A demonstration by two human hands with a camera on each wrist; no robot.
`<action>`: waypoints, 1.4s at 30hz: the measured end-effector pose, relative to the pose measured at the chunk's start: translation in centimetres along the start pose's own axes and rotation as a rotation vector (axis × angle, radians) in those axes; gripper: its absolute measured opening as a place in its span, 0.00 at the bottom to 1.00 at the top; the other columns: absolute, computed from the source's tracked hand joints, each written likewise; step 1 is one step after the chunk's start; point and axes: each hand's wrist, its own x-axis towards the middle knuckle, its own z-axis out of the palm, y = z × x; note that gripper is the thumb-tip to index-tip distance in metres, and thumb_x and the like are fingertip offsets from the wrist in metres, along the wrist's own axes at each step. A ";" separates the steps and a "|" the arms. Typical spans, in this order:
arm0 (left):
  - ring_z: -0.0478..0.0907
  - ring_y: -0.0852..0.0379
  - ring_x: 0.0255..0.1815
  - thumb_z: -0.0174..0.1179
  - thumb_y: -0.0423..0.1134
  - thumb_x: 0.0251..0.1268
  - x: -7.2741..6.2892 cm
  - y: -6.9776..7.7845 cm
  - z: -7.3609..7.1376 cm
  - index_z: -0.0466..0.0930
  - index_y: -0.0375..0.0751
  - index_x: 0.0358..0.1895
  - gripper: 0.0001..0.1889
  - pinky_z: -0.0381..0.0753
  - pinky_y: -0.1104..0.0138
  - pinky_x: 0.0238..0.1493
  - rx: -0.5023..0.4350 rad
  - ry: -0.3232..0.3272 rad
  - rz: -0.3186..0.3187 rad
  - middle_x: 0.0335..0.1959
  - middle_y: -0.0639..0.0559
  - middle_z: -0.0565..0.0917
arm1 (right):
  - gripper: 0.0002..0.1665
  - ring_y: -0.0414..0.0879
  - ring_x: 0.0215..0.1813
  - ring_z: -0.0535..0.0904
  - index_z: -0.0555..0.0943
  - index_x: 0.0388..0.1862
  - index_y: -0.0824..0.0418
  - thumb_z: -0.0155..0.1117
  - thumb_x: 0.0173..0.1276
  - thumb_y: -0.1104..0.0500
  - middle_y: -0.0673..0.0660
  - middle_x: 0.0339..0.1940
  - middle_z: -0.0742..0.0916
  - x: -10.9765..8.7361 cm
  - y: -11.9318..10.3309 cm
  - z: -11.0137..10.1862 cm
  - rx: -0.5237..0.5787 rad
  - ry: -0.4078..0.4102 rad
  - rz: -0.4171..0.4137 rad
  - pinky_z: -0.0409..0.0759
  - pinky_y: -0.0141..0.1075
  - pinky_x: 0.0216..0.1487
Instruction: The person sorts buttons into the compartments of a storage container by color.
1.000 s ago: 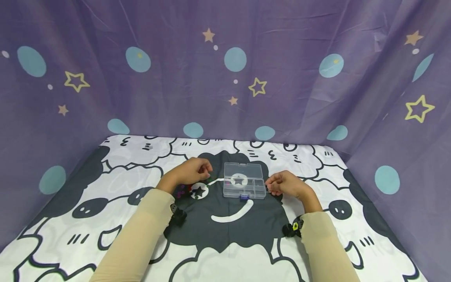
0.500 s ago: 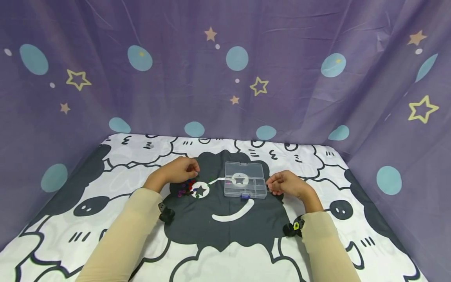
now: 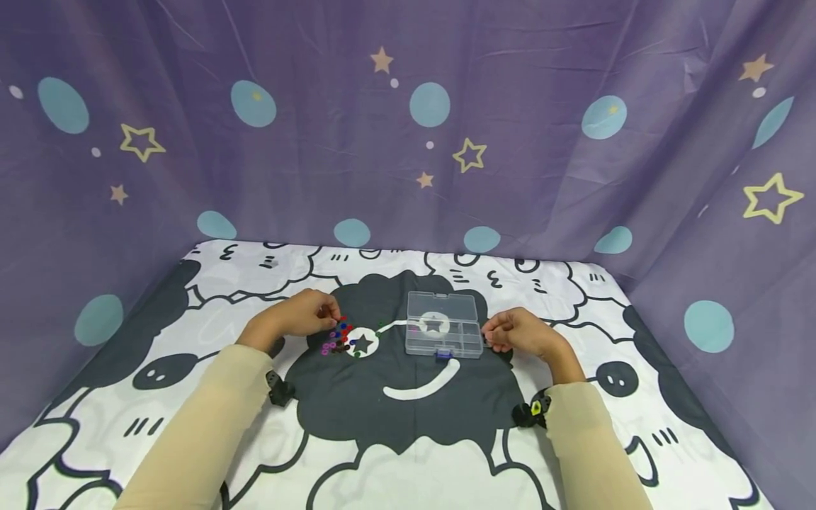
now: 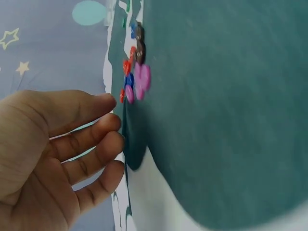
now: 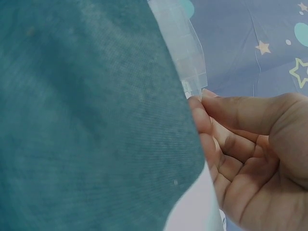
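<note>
A pile of small colored buttons [image 3: 344, 331], red, blue, pink and brown, lies on the dark patch of the cloth. My left hand [image 3: 307, 312] is beside the pile's left edge; in the left wrist view its loosely bent fingers [image 4: 108, 147] hold nothing visible, close to the nearest buttons [image 4: 139, 79]. To the right of the pile stands a clear plastic box [image 3: 444, 343] with compartments, its lid [image 3: 441, 307] raised behind it. At the box's right end my right hand [image 3: 519, 333] pinches its clear edge between thumb and forefinger, as the right wrist view shows.
A blue clasp [image 3: 444, 354] is at the front of the box. A few green pieces [image 3: 381, 323] lie apart from the pile, toward the box. Purple curtains [image 3: 408, 177] rise behind the cloth-covered table [image 3: 408, 482].
My left hand has moved left, from near the box to the left edge of the button pile, uncovering more buttons. The right hand and the box stay in place.
</note>
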 end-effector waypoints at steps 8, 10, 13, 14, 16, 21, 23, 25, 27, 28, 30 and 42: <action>0.76 0.60 0.29 0.68 0.31 0.64 -1.0 -0.7 0.0 0.84 0.39 0.36 0.02 0.77 0.64 0.33 -0.003 -0.023 -0.023 0.28 0.55 0.82 | 0.11 0.46 0.35 0.83 0.83 0.50 0.74 0.60 0.72 0.71 0.59 0.35 0.88 0.0 -0.1 0.1 0.006 -0.008 -0.001 0.82 0.37 0.38; 0.76 0.61 0.29 0.69 0.31 0.63 -1.1 -0.7 0.1 0.85 0.40 0.36 0.02 0.77 0.65 0.32 -0.003 -0.023 -0.015 0.28 0.56 0.82 | 0.11 0.46 0.35 0.83 0.83 0.50 0.74 0.60 0.72 0.70 0.59 0.35 0.88 0.1 0.0 0.1 0.006 -0.009 -0.001 0.82 0.37 0.38; 0.76 0.62 0.28 0.70 0.31 0.62 -1.1 -0.7 0.1 0.85 0.41 0.35 0.03 0.78 0.66 0.32 0.010 -0.029 -0.005 0.27 0.57 0.82 | 0.10 0.46 0.34 0.83 0.83 0.49 0.74 0.60 0.73 0.70 0.58 0.34 0.88 0.1 0.1 0.2 0.008 -0.007 0.002 0.82 0.37 0.38; 0.76 0.62 0.28 0.70 0.31 0.62 -1.1 -0.7 0.1 0.85 0.41 0.35 0.03 0.78 0.66 0.32 0.014 -0.032 -0.002 0.27 0.57 0.82 | 0.10 0.45 0.34 0.83 0.83 0.49 0.74 0.61 0.73 0.70 0.58 0.34 0.88 0.1 0.1 0.2 0.007 -0.006 0.003 0.82 0.37 0.37; 0.77 0.62 0.28 0.71 0.31 0.62 -1.0 -0.7 0.1 0.86 0.42 0.34 0.03 0.78 0.67 0.32 0.023 -0.040 0.000 0.27 0.58 0.82 | 0.10 0.45 0.34 0.83 0.83 0.49 0.74 0.61 0.73 0.70 0.58 0.34 0.88 0.1 0.0 0.1 0.003 -0.004 0.004 0.82 0.37 0.37; 0.76 0.63 0.27 0.71 0.31 0.61 -0.8 -0.5 0.1 0.86 0.41 0.33 0.03 0.78 0.66 0.31 0.036 -0.050 0.006 0.26 0.58 0.82 | 0.10 0.46 0.34 0.82 0.83 0.49 0.74 0.61 0.73 0.69 0.58 0.34 0.88 0.0 0.0 0.1 0.001 -0.002 0.006 0.82 0.37 0.37; 0.76 0.63 0.27 0.71 0.31 0.60 -0.7 -0.4 0.1 0.87 0.41 0.33 0.03 0.78 0.67 0.31 0.035 -0.054 0.002 0.26 0.59 0.82 | 0.10 0.46 0.34 0.82 0.83 0.49 0.74 0.61 0.73 0.69 0.59 0.34 0.88 0.0 0.0 0.1 0.002 -0.002 0.007 0.82 0.37 0.37; 0.76 0.63 0.27 0.71 0.31 0.60 -0.6 -0.4 0.1 0.87 0.41 0.33 0.02 0.78 0.66 0.32 0.033 -0.057 -0.001 0.26 0.59 0.82 | 0.10 0.46 0.34 0.82 0.83 0.49 0.74 0.62 0.73 0.69 0.59 0.34 0.88 -0.1 0.0 0.1 0.001 -0.001 0.007 0.82 0.37 0.37; 0.76 0.63 0.27 0.71 0.31 0.60 -0.5 -0.5 0.1 0.86 0.42 0.33 0.03 0.78 0.66 0.32 0.029 -0.057 -0.004 0.25 0.59 0.82 | 0.10 0.46 0.34 0.82 0.83 0.49 0.74 0.62 0.73 0.69 0.59 0.34 0.88 -0.1 -0.1 0.1 0.002 0.001 0.005 0.82 0.37 0.37; 0.76 0.62 0.27 0.71 0.31 0.60 -0.4 -0.6 0.1 0.86 0.42 0.33 0.03 0.78 0.66 0.32 0.028 -0.056 -0.008 0.25 0.59 0.82 | 0.10 0.46 0.34 0.82 0.83 0.49 0.74 0.62 0.73 0.69 0.59 0.34 0.88 -0.1 -0.1 0.1 0.004 0.001 0.005 0.82 0.37 0.37; 0.76 0.62 0.27 0.71 0.31 0.59 -0.4 -0.7 0.1 0.86 0.43 0.32 0.03 0.78 0.66 0.32 0.026 -0.055 -0.008 0.25 0.59 0.82 | 0.10 0.46 0.34 0.82 0.83 0.49 0.74 0.62 0.73 0.69 0.59 0.34 0.88 -0.1 -0.2 0.1 0.006 0.000 0.003 0.82 0.37 0.37; 0.75 0.62 0.26 0.70 0.30 0.59 -0.4 -0.8 0.3 0.85 0.43 0.30 0.05 0.77 0.66 0.29 0.008 -0.062 -0.015 0.24 0.59 0.81 | 0.10 0.46 0.34 0.82 0.83 0.49 0.74 0.61 0.73 0.70 0.59 0.34 0.88 0.0 0.0 0.0 0.017 -0.012 0.007 0.82 0.37 0.37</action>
